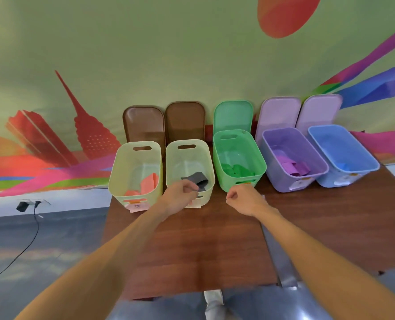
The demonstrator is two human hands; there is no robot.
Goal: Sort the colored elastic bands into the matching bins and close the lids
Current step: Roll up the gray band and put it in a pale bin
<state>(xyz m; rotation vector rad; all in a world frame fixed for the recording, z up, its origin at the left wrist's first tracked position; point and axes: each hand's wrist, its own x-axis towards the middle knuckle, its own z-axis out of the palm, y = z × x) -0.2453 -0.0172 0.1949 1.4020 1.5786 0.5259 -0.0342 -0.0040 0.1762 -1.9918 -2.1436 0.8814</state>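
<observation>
Five open bins stand in a row on the brown table (191,250). The left pale yellow bin (122,172) holds pink bands (148,184). The second pale yellow bin (211,167) holds dark grey bands (197,177). The green bin (261,162) holds green bands (236,170), the purple bin (268,151) purple bands (293,166), the blue bin (365,155) a blue band (344,166). My left hand (180,195) hovers at the second bin's front rim, fingers curled, touching a grey band's edge. My right hand (241,197) is a loose fist in front of the green bin.
Five lids lean on the wall behind the bins: two brown (143,125) (185,121), one green (233,114), two lilac (280,112) (321,109). Paper labels (137,207) stick to the bin fronts. A cable (30,239) runs across the floor at left. A grey metal strip (282,262) crosses the table.
</observation>
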